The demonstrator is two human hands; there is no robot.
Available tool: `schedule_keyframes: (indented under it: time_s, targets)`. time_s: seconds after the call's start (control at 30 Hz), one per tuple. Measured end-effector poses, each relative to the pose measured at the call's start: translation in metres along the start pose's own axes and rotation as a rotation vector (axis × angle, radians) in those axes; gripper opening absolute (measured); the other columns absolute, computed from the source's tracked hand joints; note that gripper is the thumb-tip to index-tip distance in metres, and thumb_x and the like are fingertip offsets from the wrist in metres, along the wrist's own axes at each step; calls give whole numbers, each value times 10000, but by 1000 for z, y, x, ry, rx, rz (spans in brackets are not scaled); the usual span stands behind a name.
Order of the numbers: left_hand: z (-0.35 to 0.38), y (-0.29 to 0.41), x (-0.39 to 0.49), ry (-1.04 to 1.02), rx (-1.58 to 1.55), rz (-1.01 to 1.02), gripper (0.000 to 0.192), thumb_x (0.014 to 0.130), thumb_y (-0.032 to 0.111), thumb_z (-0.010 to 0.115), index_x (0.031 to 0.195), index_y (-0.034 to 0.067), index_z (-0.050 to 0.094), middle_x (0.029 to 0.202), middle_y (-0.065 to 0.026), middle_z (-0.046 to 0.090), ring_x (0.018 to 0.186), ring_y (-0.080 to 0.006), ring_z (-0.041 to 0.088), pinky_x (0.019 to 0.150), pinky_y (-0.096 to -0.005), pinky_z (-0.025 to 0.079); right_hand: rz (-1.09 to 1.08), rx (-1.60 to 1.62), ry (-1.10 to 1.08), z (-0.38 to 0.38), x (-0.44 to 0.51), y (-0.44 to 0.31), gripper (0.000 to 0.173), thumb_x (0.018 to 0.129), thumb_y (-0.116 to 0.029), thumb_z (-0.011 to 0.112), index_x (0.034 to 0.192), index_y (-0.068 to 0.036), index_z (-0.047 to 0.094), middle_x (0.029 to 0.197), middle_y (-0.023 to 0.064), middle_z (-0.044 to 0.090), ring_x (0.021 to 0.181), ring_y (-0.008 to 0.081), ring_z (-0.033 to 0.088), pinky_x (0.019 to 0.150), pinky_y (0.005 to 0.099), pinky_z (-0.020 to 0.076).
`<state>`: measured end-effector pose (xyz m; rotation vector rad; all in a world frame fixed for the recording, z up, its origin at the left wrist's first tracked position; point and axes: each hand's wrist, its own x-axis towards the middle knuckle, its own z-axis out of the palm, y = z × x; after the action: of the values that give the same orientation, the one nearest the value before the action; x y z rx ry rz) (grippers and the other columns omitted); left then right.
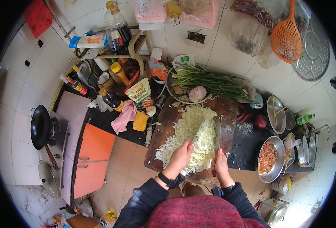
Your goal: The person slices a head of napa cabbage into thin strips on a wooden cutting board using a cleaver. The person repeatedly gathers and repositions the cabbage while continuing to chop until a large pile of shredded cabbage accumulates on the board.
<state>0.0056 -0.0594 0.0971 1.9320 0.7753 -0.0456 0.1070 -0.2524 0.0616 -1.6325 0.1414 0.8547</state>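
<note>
Shredded pale green cabbage (182,128) is heaped over a thick wooden chopping board (228,114). My right hand (221,164) grips the dark handle of a cleaver (218,131). Its blade stands nearly edge-on along the right side of the heap. My left hand (180,158) is closed over the cabbage, with a thin blade edge running up from it. This looks like a second knife (198,131), its handle mostly hidden by my fingers. Cut pieces lie between the two blades.
Behind the board, a colander (170,82) holds green stalks (210,81) and an onion (197,93). At right is a metal bowl of chopped meat (267,156). Left are a yellow sponge (141,121), a pink cloth (125,116), sauce bottles (111,99) and a wok (40,126).
</note>
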Motion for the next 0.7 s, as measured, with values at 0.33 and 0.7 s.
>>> schedule_keyframes:
  time_s: [0.33,0.7]
  targets:
    - [-4,-11,13,16,107,-27,409,1064,403,379,1069,37,559,837,-273,649,835,-477,631,721,-539,480,-63,-568,15,-4,25,-23,490,1052,-418,387,1189,0,603,954,274,683,886,459,652,776,469,515]
    - [-8,-14,29,60,98,-121,437,1056,418,343,1097,52,578,927,-288,667,917,-488,630,805,-561,477,-288,-661,202,13,42,-16,478,1062,-415,359,1014,-1,594,649,124,596,541,245,614,511,389,468]
